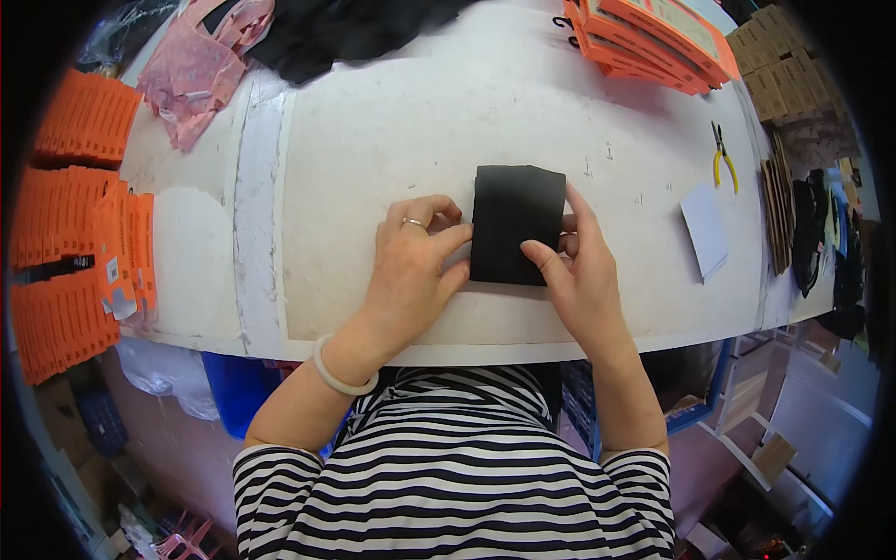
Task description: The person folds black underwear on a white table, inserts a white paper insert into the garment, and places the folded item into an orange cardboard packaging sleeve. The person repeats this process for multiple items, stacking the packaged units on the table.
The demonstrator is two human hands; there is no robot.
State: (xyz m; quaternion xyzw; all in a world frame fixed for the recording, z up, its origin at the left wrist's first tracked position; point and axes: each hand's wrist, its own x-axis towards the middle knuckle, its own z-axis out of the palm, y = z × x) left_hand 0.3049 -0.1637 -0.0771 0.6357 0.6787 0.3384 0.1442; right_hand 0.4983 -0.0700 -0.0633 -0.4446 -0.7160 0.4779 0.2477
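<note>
A flat, black rectangular bundle, apparently folded fabric (514, 217), is over the white table in front of me. My right hand (584, 269) grips its right side, the thumb on top and the fingers behind the edge. At its left edge, my left hand (418, 262) has its index fingertip and thumb close against the side, fingers bent and partly apart; whether they pinch it I cannot tell. A ring and a pale bangle are on the left hand and wrist.
Orange packages (651, 42) lie stacked at the back right, others (73, 224) in rows at the left. Pink fabric (192, 73) and black fabric (350, 28) lie at the back. Yellow-handled pliers (722, 159) and white cards (703, 234) rest at the right. The table edge (490, 352) is near me.
</note>
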